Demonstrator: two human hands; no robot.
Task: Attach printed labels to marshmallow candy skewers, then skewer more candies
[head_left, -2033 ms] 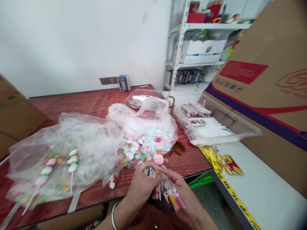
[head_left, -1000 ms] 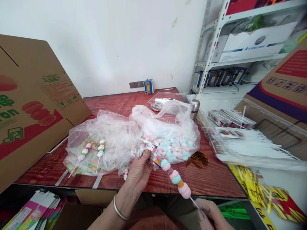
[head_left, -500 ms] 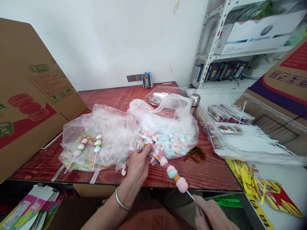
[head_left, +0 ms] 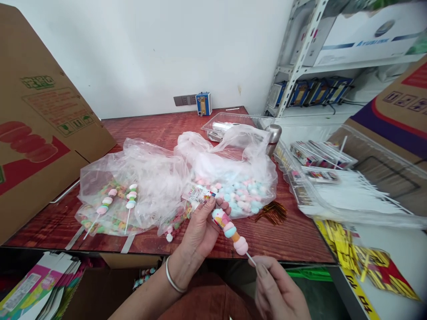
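My left hand (head_left: 200, 231), a bangle on its wrist, pinches a printed clear wrapper (head_left: 195, 194) between thumb and fingers. My right hand (head_left: 278, 286) grips the white stick of a marshmallow skewer (head_left: 240, 245) near its lower end. Pink and blue marshmallows with an orange piece between them run up the stick, and the top ones sit inside the wrapper's mouth. Behind my hands a clear bag of pink, blue and white marshmallows (head_left: 245, 195) lies on the table. Two finished-looking skewers (head_left: 131, 199) rest on another plastic bag (head_left: 100, 178) at the left.
A clear tray (head_left: 313, 200) of white sticks and printed wrappers stands at the right. Brown-gold twist ties (head_left: 271, 213) lie on the red table (head_left: 300, 244). A metal flask (head_left: 274, 138) stands behind. Cardboard boxes (head_left: 40, 111) flank both sides; yellow packets (head_left: 383, 271) lie right.
My right hand has moved up and left, and the skewer sits further into the wrapper. My left hand still holds the wrapper. The view has shifted slightly.
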